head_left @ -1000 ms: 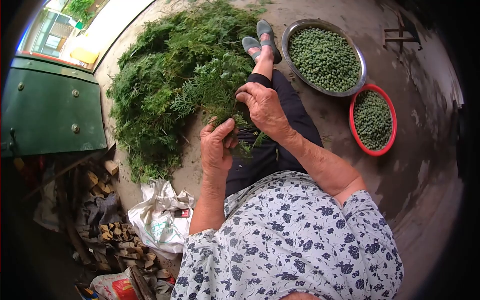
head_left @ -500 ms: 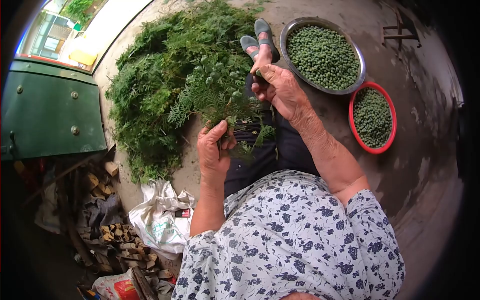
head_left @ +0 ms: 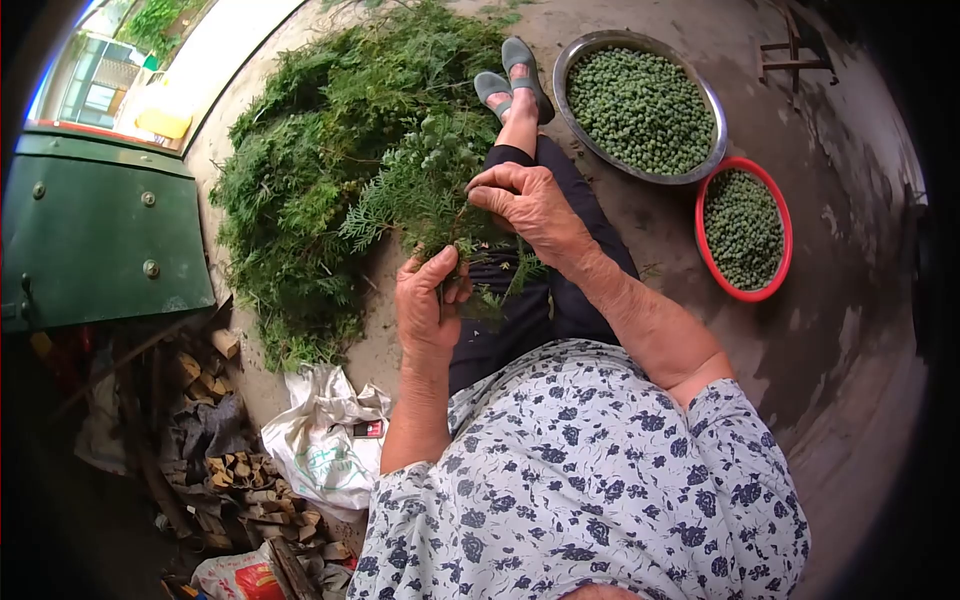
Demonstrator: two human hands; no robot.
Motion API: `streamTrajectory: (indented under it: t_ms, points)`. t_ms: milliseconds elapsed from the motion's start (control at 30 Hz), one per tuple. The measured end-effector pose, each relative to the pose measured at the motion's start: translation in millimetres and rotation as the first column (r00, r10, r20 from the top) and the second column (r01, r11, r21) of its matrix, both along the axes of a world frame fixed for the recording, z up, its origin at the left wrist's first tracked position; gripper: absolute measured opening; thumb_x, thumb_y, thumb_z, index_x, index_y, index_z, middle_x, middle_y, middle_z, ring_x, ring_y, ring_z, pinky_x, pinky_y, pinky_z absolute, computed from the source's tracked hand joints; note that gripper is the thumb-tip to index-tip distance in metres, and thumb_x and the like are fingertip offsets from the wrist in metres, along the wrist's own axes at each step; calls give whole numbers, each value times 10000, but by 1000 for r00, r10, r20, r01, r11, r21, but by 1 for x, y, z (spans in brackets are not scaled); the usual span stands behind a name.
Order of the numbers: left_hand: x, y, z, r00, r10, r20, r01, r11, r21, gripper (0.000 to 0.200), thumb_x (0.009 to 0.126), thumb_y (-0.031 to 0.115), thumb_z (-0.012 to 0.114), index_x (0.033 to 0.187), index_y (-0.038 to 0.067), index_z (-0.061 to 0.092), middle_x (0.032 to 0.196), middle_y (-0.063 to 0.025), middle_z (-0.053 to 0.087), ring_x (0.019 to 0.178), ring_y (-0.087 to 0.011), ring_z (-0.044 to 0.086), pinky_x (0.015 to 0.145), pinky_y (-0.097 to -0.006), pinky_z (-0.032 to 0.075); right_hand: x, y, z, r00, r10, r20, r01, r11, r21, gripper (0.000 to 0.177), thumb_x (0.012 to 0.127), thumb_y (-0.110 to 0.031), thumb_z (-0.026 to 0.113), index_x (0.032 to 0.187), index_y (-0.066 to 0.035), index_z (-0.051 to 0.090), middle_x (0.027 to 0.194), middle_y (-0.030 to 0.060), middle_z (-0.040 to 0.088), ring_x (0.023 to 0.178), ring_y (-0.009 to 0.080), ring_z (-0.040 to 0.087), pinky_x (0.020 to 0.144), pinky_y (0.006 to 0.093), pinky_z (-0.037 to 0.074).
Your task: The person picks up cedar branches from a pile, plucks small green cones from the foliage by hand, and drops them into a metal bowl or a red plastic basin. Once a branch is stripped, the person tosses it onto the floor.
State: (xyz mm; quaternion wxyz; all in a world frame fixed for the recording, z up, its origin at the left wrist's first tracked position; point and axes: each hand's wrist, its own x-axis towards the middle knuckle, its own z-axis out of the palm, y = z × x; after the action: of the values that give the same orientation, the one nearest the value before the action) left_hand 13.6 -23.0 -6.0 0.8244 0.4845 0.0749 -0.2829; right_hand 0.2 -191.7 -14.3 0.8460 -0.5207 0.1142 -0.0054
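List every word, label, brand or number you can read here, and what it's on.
Nothing legible.
White sack: green lettering, too blurred to read.
Small red-and-dark item by that sack: any print too small to read.
Red-patched bag at the bottom edge: markings too blurred to read.

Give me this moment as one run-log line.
left hand: holds leafy sprig; right hand: at sprig, grip unclear; nearby: greenery pile, metal basin, red basin
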Motion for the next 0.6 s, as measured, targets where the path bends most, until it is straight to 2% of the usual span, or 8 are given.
streamTrajectory:
  t_ms: [33, 67, 200, 267, 300, 367, 467, 600]
  points:
    - [-1, -1, 1, 1000, -2, -1, 2, 1000, 1, 96, 753, 62, 639, 796, 37, 558, 659, -52, 573, 440, -87, 406, 453, -244, 358, 3, 1, -7, 975, -129, 180, 182, 931, -315, 186, 819, -173, 646, 897, -4, 633, 693, -18, 548, 577, 60, 472, 506, 219, 374]
    - [-1, -2, 2, 1000, -5, 5, 5, 1000, 17, 98, 750, 62, 643, 795, 39, 558, 656, -50, 571, 442, -87, 407, 453, -242, 356, 4, 3, -11, 905, -185, 384, 386, 736, -556, 179, 813, -167, 647, 888, -5, 635, 668, -8, 548, 582, 81, 482, 530, 248, 392]
    - [-1, -8, 2, 1000, 16, 4, -16, 998, 65, 81, 763, 78, 625, 759, 43, 552, 613, -37, 542, 417, -77, 381, 440, -242, 344, 5, 10, -14, 906, -292, 305, 418, 723, -550, 157, 800, -151, 645, 865, -9, 631, 653, 34, 547, 607, 145, 505, 580, 301, 410]
    - [-1, -7, 1, 1000, 7, -2, -7, 999, 43, 92, 752, 70, 638, 775, 46, 552, 633, -41, 553, 432, -82, 396, 444, -240, 349, 3, 10, -10, 973, -218, -70, 198, 956, -218, 153, 805, -144, 624, 851, 1, 620, 703, 97, 570, 643, 202, 540, 591, 320, 423]
    - [-1, -7, 0, 1000, -2, -9, 2, 1000, 21, 111, 741, 61, 651, 791, 49, 552, 654, -45, 564, 448, -87, 411, 448, -237, 354, 4, 11, -11, 973, -218, -70, 198, 956, -218, 153, 805, -144, 624, 851, 1, 620, 703, 97, 570, 643, 202, 540, 591, 320, 423]
    - [-1, -8, -4, 1000, 6, -17, -6, 999, 31, 113, 742, 64, 651, 791, 51, 551, 653, -44, 562, 450, -88, 413, 447, -237, 355, 6, 14, -13, 920, -335, 202, 385, 681, -623, 184, 831, -165, 594, 819, 18, 602, 726, 139, 585, 657, 256, 563, 606, 343, 433]
    - [-1, -9, -4, 1000, 11, -23, -10, 999, 45, 114, 744, 72, 651, 792, 54, 548, 651, -42, 558, 454, -88, 415, 445, -236, 357, 8, 16, -17, 853, -319, 412, 521, 554, -650, 196, 843, -170, 576, 805, 22, 590, 734, 167, 586, 649, 299, 568, 611, 356, 440]
    - [-1, -10, -3, 1000, 8, -16, -7, 999, 47, 114, 748, 81, 648, 789, 57, 544, 648, -43, 553, 454, -89, 415, 441, -237, 356, 8, 10, -17, 950, -275, 146, 310, 792, -526, 171, 847, -146, 567, 791, 15, 581, 733, 180, 568, 667, 309, 566, 616, 368, 444]
